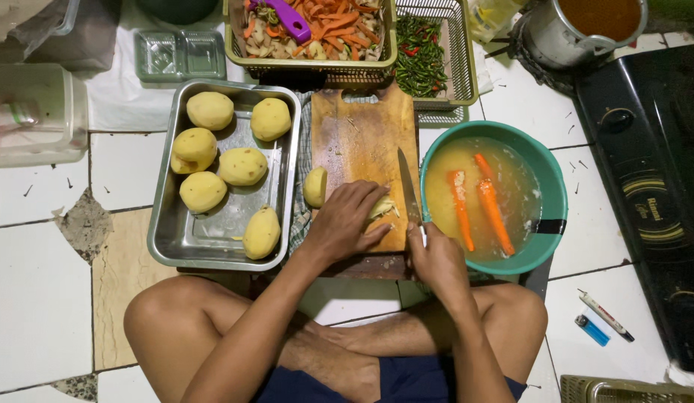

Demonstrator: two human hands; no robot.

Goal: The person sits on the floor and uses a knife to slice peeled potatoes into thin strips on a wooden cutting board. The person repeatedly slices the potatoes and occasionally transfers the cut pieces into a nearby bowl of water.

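I sit cross-legged on a tiled floor before a wooden cutting board [358,138]. My left hand [345,220] presses down on cut pieces of peeled potato [382,208] on the board. A half potato [315,186] lies at the board's left edge, just beside that hand. My right hand [436,257] grips the handle of a knife [408,190], whose blade points away from me, right of the potato pieces.
A steel tray [212,239] with several peeled potatoes sits left of the board. A green basin [545,160] of cloudy water with carrots is on the right. Baskets of sliced vegetables [309,56] and chillies [420,56] stand behind. A stove [660,186], pot [578,30] and lighters [592,330] are at right.
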